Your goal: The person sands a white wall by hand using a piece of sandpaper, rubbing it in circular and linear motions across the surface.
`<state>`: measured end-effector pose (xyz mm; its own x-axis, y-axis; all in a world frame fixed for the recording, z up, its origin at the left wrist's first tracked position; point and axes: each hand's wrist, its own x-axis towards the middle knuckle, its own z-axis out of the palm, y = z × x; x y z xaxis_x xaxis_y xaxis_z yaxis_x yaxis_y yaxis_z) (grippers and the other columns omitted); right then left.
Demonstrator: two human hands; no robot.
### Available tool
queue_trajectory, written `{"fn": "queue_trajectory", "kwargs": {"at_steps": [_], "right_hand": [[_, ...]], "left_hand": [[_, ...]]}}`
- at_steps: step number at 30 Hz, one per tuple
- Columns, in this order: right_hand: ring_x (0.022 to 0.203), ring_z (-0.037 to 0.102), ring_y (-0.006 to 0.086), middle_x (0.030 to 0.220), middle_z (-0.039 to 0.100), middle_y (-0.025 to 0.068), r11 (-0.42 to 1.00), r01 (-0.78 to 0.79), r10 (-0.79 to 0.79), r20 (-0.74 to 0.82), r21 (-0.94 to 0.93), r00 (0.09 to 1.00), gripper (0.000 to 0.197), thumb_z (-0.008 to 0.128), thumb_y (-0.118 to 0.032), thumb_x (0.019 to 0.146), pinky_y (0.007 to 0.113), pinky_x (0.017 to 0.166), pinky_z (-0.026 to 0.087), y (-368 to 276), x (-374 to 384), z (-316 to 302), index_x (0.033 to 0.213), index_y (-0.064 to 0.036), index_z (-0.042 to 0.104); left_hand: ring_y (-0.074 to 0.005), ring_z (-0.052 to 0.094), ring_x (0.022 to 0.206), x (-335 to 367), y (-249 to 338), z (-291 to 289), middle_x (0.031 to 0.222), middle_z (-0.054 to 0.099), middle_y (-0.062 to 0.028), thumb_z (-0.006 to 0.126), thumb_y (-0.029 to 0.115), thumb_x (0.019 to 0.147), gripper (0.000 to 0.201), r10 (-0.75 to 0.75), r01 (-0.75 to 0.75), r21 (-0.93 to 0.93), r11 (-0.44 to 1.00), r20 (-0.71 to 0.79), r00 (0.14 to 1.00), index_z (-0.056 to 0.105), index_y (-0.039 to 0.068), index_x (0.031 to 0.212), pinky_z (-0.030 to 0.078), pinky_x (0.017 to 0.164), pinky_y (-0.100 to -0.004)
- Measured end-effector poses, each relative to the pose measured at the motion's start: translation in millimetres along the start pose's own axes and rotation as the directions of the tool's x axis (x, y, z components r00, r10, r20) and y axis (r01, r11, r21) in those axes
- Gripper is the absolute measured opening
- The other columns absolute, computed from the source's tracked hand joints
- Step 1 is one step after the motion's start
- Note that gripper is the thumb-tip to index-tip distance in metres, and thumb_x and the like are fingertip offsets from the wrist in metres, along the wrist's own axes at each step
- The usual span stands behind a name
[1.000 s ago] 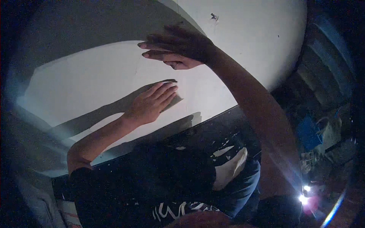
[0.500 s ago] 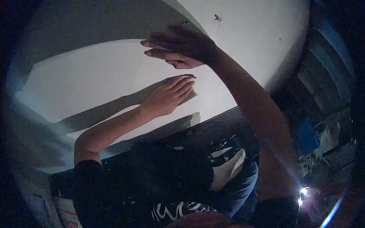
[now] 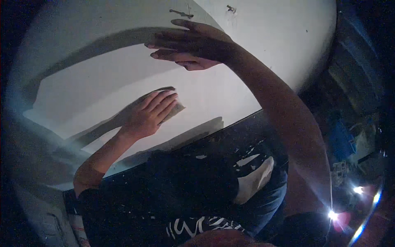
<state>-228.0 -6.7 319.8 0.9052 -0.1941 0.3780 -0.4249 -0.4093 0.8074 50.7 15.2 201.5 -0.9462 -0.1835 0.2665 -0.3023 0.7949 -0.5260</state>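
Observation:
A pale, smooth wall-like surface (image 3: pixel 205 90) spreads in front of me. My left hand (image 3: pixel 148 113) presses a small grey-brown sheet, which looks like sandpaper (image 3: pixel 179 109), flat against it. The fingers lie side by side over the sheet, with its edge and corner showing past the fingertips. My right hand (image 3: pixel 197 45), in deep shadow, is raised farther up, its fingers apart and pointing left. Nothing shows in it; whether it touches the surface I cannot tell.
Long shadows of my arms fall across the surface. A dark lower band (image 3: pixel 242 123) borders it. A small fixture (image 3: pixel 181 13) and a chipped spot (image 3: pixel 231 9) show near the top. At right are a blue object (image 3: pixel 342 140) and bright lights (image 3: pixel 333 215).
My left hand has slid left and slightly down along the surface with the sandpaper. My right hand has shifted slightly up and left, its fingers spreading wider.

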Motion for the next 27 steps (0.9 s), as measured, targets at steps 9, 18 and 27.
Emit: {"fn": "queue_trajectory", "kwargs": {"at_steps": [9, 18, 27], "right_hand": [[0.147, 0.028, 0.018, 0.164, 0.021, -0.0061, 1.0, -0.009, 0.008, -0.007, -0.025, 1.0, 0.065, 0.053, -0.043, 0.093, 0.049, 0.119, 0.027, 0, -1, 5, 0.153, -0.0304, 0.031], [0.146, 0.03, 0.0191, 0.163, 0.021, -0.0054, 1.0, -0.022, 0.021, 0.035, 0.023, 0.999, 0.063, 0.051, -0.039, 0.095, 0.052, 0.117, 0.028, 1, 0, 13, 0.153, -0.0316, 0.03], [0.144, 0.034, 0.0196, 0.161, 0.029, -0.0057, 0.998, -0.035, 0.039, -0.065, 0.059, 0.997, 0.059, 0.05, -0.035, 0.095, 0.051, 0.117, 0.03, 0, -1, 17, 0.152, -0.0314, 0.033]], "left_hand": [[-0.0264, 0.032, 0.145, 45, 8, 13, 0.154, 0.04, -0.0077, 0.049, 0.026, 0.091, 0.054, 0.044, -0.041, 0.074, 0.996, -0.049, 0.998, 0.05, 0.006, 0.141, 0.019, 0.123, -0.0462], [-0.0243, 0.029, 0.146, 103, 35, 41, 0.154, 0.04, -0.0081, 0.049, 0.024, 0.092, 0.05, 0.087, -0.077, 0.123, 0.989, -0.078, 0.993, 0.052, 0.004, 0.138, 0.017, 0.124, -0.0447], [-0.0283, 0.032, 0.145, 17, -1, 16, 0.155, 0.038, -0.009, 0.054, 0.02, 0.088, 0.057, 0.035, -0.03, -0.063, 0.998, 0.066, 0.997, 0.048, 0.005, 0.142, 0.02, 0.122, -0.0476]]}}
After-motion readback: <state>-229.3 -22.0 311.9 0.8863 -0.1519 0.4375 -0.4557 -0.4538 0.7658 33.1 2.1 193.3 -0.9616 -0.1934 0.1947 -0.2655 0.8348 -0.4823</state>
